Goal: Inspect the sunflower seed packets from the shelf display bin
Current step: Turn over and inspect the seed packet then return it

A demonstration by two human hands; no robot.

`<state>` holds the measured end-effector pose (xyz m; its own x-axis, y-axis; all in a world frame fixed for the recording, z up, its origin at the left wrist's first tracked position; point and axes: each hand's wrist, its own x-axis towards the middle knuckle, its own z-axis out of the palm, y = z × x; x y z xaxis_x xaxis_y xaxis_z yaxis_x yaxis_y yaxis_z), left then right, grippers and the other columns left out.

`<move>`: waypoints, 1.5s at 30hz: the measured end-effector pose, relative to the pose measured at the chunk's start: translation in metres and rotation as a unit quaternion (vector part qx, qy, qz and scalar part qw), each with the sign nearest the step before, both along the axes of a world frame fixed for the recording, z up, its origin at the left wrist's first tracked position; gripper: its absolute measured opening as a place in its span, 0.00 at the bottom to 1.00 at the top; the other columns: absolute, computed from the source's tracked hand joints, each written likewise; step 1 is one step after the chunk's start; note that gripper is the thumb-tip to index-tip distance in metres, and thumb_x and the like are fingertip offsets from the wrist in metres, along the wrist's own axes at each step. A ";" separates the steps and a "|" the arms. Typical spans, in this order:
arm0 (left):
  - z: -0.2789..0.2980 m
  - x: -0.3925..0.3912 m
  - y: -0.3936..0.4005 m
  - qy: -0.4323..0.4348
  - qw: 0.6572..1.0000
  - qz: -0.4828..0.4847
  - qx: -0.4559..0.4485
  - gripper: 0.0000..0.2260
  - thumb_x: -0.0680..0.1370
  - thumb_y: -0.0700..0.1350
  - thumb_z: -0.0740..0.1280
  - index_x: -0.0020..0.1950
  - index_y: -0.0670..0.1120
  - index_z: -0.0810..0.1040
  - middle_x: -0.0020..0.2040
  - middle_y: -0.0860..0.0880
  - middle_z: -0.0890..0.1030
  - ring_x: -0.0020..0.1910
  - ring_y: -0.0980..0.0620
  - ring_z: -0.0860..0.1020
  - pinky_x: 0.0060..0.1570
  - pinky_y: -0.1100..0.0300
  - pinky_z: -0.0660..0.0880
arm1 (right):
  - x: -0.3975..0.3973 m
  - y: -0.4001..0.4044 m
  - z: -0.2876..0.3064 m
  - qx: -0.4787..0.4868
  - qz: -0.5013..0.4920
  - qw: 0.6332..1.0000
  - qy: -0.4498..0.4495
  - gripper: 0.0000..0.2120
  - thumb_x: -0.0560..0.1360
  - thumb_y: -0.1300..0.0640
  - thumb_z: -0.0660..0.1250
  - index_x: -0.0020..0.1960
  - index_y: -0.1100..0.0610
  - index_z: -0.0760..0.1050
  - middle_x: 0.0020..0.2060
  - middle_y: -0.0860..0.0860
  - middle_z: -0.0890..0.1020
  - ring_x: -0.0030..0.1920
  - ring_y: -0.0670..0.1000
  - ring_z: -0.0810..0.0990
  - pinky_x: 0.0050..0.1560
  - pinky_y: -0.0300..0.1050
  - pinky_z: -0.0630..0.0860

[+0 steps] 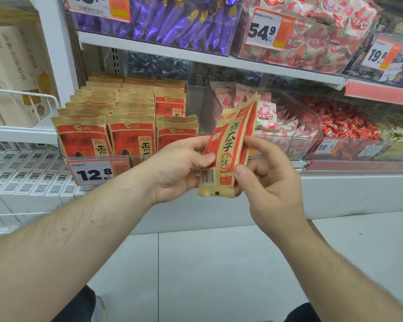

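The sunflower seed packets pinched between the left hand and the right hand look like matt kraft paper printed red, as do those standing in the clear, glossy plastic display bin. The shelf above is smooth white painted metal, carrying shiny purple foil wrappers and glossy plastic candy bags. The floor is smooth pale tile with a faint sheen.

Top price tag cropped; 12.8 tag partly behind forearm.
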<state>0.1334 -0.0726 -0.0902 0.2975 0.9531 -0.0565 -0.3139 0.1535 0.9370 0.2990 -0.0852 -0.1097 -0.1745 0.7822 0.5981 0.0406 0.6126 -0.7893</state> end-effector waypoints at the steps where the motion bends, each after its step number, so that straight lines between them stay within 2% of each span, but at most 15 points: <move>1: -0.001 0.000 0.000 0.017 1.000 0.002 0.009 0.17 0.80 0.33 0.59 0.66 0.45 0.76 0.51 0.45 0.84 0.48 0.49 0.83 0.47 0.51 0.79 | 0.001 0.001 -0.001 0.009 -0.006 1.000 -0.024 0.19 0.72 0.54 0.68 0.62 0.47 0.73 0.31 0.57 0.79 0.32 0.52 0.80 0.38 0.50 0.80; 5: -0.003 0.000 0.001 0.048 0.999 0.000 0.021 0.17 0.77 0.32 0.62 0.62 0.45 0.78 0.50 0.45 0.84 0.48 0.49 0.81 0.49 0.51 0.77 | 0.004 0.003 -0.006 0.110 -0.054 0.982 -0.146 0.20 0.71 0.56 0.67 0.63 0.50 0.74 0.30 0.44 0.78 0.32 0.47 0.78 0.39 0.35 0.76; 7: -0.004 -0.001 0.001 0.040 0.999 -0.010 0.009 0.17 0.73 0.38 0.67 0.61 0.45 0.79 0.48 0.46 0.83 0.48 0.49 0.81 0.51 0.50 0.77 | 0.006 0.003 -0.005 0.128 -0.063 0.973 -0.179 0.21 0.70 0.55 0.66 0.63 0.52 0.75 0.30 0.44 0.77 0.31 0.46 0.78 0.38 0.38 0.77; 9: -0.005 -0.002 0.001 0.043 0.999 -0.009 0.003 0.23 0.69 0.45 0.71 0.64 0.45 0.76 0.48 0.48 0.83 0.47 0.50 0.81 0.49 0.49 0.77 | 0.007 0.003 -0.003 0.135 -0.056 0.968 -0.206 0.22 0.69 0.56 0.66 0.63 0.53 0.76 0.30 0.45 0.78 0.30 0.47 0.78 0.37 0.42 0.78; 11: -0.008 -0.001 0.002 0.055 0.998 0.005 0.006 0.26 0.67 0.46 0.73 0.64 0.45 0.73 0.46 0.50 0.84 0.46 0.51 0.82 0.48 0.49 0.78 | 0.010 0.004 -0.003 0.129 -0.038 0.967 -0.217 0.22 0.68 0.60 0.68 0.62 0.51 0.75 0.29 0.45 0.78 0.29 0.47 0.78 0.36 0.40 0.77; 14: -0.011 -0.001 0.004 0.086 0.996 0.024 0.019 0.29 0.63 0.43 0.75 0.62 0.49 0.72 0.47 0.52 0.84 0.46 0.54 0.83 0.52 0.47 0.79 | 0.015 0.008 0.000 0.115 -0.016 0.971 -0.210 0.20 0.67 0.65 0.69 0.56 0.51 0.75 0.29 0.45 0.79 0.31 0.46 0.78 0.38 0.34 0.75; 16: -0.013 0.000 0.003 0.097 0.995 0.025 0.026 0.29 0.62 0.42 0.76 0.61 0.50 0.71 0.52 0.50 0.81 0.47 0.54 0.83 0.49 0.51 0.79 | 0.018 0.009 0.001 0.105 0.001 0.973 -0.204 0.18 0.67 0.67 0.68 0.53 0.50 0.75 0.29 0.46 0.80 0.31 0.47 0.78 0.39 0.32 0.74; 18: -0.016 0.001 0.002 0.114 0.993 0.023 0.033 0.29 0.61 0.41 0.76 0.59 0.50 0.71 0.57 0.48 0.79 0.47 0.54 0.82 0.46 0.54 0.80 | 0.018 0.008 0.002 0.062 0.015 0.982 -0.176 0.17 0.68 0.64 0.68 0.51 0.45 0.73 0.29 0.49 0.80 0.30 0.48 0.78 0.38 0.37 0.75; 20: -0.019 0.003 0.001 0.142 0.989 0.018 0.047 0.26 0.61 0.40 0.76 0.55 0.49 0.70 0.58 0.46 0.79 0.45 0.53 0.82 0.49 0.51 0.80 | 0.015 0.007 0.004 0.003 0.013 0.993 -0.120 0.12 0.69 0.55 0.68 0.51 0.45 0.72 0.29 0.54 0.80 0.29 0.52 0.77 0.35 0.46 0.77; 24: -0.024 0.005 -0.001 0.192 0.977 -0.023 0.088 0.21 0.60 0.36 0.75 0.45 0.47 0.68 0.46 0.46 0.81 0.40 0.48 0.80 0.48 0.46 0.77 | 0.013 0.012 0.007 -0.066 -0.034 0.997 -0.006 0.08 0.73 0.54 0.66 0.46 0.53 0.68 0.26 0.53 0.78 0.25 0.48 0.75 0.28 0.39 0.74; 28: -0.026 0.011 -0.003 0.217 0.971 -0.046 0.095 0.17 0.60 0.37 0.74 0.40 0.47 0.69 0.38 0.51 0.81 0.37 0.51 0.78 0.45 0.49 0.76 | 0.013 0.014 0.006 -0.067 -0.051 0.996 -0.024 0.08 0.74 0.54 0.63 0.40 0.57 0.71 0.28 0.51 0.78 0.26 0.47 0.76 0.28 0.36 0.73; 32: -0.027 0.021 -0.006 0.162 0.983 -0.005 0.084 0.17 0.65 0.39 0.77 0.42 0.46 0.70 0.40 0.49 0.81 0.41 0.49 0.82 0.48 0.45 0.76 | 0.009 0.014 0.001 -0.079 -0.033 0.994 -0.062 0.07 0.75 0.55 0.62 0.39 0.54 0.73 0.28 0.44 0.78 0.29 0.44 0.76 0.30 0.36 0.73; 36: -0.023 0.026 -0.009 0.127 0.989 0.003 0.073 0.07 0.77 0.36 0.68 0.48 0.44 0.71 0.37 0.50 0.81 0.41 0.50 0.82 0.49 0.43 0.76 | 0.006 0.013 0.000 -0.089 -0.039 0.991 -0.090 0.09 0.76 0.55 0.61 0.38 0.52 0.75 0.28 0.45 0.77 0.30 0.46 0.76 0.30 0.39 0.73; 41: -0.018 0.023 -0.011 0.086 0.996 -0.004 0.028 0.08 0.79 0.40 0.65 0.57 0.44 0.75 0.39 0.46 0.81 0.43 0.47 0.82 0.51 0.42 0.73 | 0.008 0.011 0.005 -0.130 -0.019 0.988 -0.075 0.12 0.81 0.64 0.61 0.40 0.57 0.75 0.26 0.47 0.78 0.27 0.46 0.76 0.30 0.37 0.73; 45: -0.017 0.021 -0.008 0.071 0.997 0.012 0.012 0.05 0.79 0.40 0.65 0.53 0.45 0.76 0.40 0.45 0.80 0.49 0.39 0.82 0.56 0.34 0.74 | 0.009 0.013 0.006 -0.162 0.006 0.983 -0.081 0.08 0.80 0.65 0.64 0.42 0.60 0.76 0.28 0.49 0.81 0.29 0.48 0.79 0.32 0.41 0.77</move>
<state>0.1546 -0.0807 -0.1071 0.2646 0.9615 -0.0740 -0.1811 0.1249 0.9755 0.3085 -0.0720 -0.1040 -0.2581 0.9241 0.2820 0.1765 0.3320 -0.9266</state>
